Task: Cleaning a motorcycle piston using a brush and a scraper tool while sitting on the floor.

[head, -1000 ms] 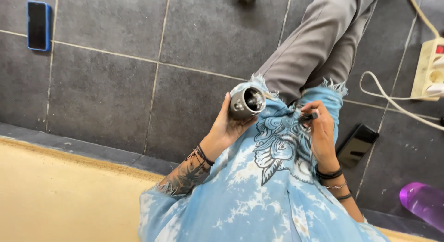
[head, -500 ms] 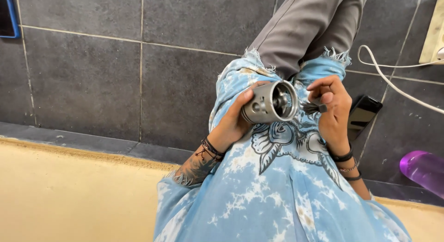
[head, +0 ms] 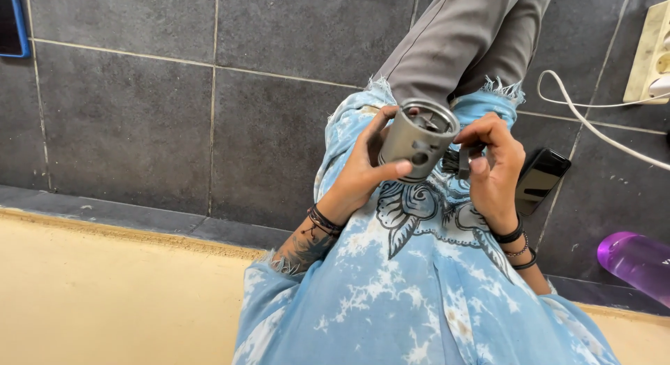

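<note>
Held above the lap, over the dark tiled floor point(head: 125, 121), a grey metal cylinder point(head: 417, 140) is clasped in the left hand point(head: 363, 171); a small dark tool point(head: 463, 162) is pinched by the right hand point(head: 495, 171). A slackened clasp could drop the cylinder onto the tiles; the tool could slip off it.

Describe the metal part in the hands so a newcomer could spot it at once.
Over the blue tie-dye cloth, the left hand grips a short grey metal cylinder. It is hollow, with a round hole in its side, unlike the small dark piece in the right hand.
</note>
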